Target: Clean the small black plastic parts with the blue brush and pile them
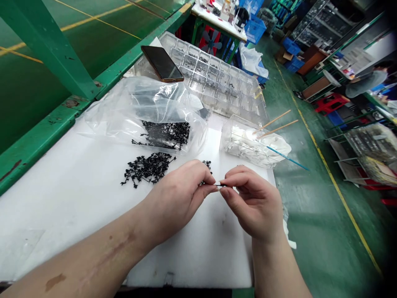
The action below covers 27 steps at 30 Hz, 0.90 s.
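Between the fingertips of both hands, above the white tabletop (214,252), is a small thin black part (219,185). My left hand (182,190) pinches one end of it, and my right hand (252,198) pinches the other. Most of the part is hidden by the fingers. To the left of the hands lies a loose pile of small black stemmed parts (149,169). More of them are in an open clear plastic bag (167,134) behind the pile. A few small dark pieces (207,165) show just behind my left fingers.
A clear compartment tray (217,72) with small pieces stands at the back, a phone (163,63) leaning at its left. A clear box (242,140) holds white cloth, two wooden sticks and a blue stick (287,158). A green metal rail (83,109) borders the left. Someone sits far right.
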Each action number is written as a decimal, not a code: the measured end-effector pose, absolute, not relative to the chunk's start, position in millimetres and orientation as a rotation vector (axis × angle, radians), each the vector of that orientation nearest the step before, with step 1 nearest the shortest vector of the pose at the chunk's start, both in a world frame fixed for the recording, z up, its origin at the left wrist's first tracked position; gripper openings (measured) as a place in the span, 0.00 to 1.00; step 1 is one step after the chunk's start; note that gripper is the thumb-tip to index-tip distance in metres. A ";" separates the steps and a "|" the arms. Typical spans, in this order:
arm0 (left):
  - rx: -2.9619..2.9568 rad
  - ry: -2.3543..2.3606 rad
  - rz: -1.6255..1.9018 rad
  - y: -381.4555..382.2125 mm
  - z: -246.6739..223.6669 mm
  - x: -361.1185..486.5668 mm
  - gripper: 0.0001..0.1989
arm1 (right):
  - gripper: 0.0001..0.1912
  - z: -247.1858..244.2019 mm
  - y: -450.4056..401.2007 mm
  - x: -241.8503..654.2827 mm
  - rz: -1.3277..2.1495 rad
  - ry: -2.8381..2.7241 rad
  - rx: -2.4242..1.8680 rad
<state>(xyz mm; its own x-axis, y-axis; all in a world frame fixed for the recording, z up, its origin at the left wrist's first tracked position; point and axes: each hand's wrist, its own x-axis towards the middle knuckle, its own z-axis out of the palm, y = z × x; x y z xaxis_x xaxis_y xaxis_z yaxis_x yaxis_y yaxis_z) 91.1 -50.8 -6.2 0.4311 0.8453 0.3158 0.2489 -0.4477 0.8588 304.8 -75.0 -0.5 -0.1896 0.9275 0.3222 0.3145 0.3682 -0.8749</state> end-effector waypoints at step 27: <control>1.175 0.766 0.881 -40.4 1.1 88.8 0.06 | 0.06 -0.3 -72.2 299.7 0.972 -1.738 -1.072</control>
